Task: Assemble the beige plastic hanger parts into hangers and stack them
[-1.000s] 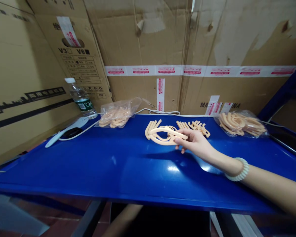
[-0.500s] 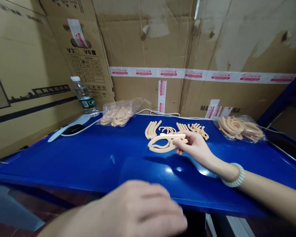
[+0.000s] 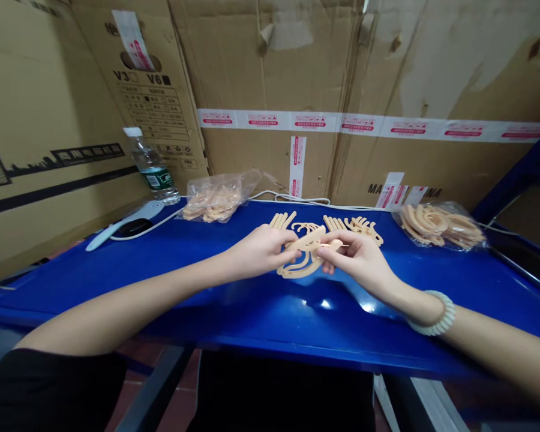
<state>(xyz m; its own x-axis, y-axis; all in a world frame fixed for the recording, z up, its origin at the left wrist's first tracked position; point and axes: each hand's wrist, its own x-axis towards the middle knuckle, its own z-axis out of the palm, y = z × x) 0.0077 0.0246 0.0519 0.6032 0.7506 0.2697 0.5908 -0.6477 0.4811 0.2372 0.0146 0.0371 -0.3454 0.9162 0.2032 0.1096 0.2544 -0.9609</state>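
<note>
A beige plastic folding clothes hanger (image 3: 302,273) is held up over the blue table, between both hands. My left hand (image 3: 270,249) pinches the left side of its upper arm, which slants up to the right. My right hand (image 3: 360,257) grips the hanger's right end between thumb and fingers; a bracelet circles that wrist. Just behind them lie loose beige hanger pieces: straight arms (image 3: 282,220), curved hooks (image 3: 306,227), more arms (image 3: 334,222) and a pile of curved parts (image 3: 364,228). My fingers cover part of the joint.
Clear bags of beige parts stand at back left (image 3: 216,201) and back right (image 3: 441,225). A water bottle (image 3: 155,174), a light blue hairbrush (image 3: 126,225) and a dark oval object (image 3: 137,228) are at left. A white cable (image 3: 292,198) runs along cardboard (image 3: 261,78) behind the blue table (image 3: 234,324).
My left hand has moved from the near foreground up to the hanger and taken hold of its upper arm. That arm is now tilted. My right hand keeps its grip.
</note>
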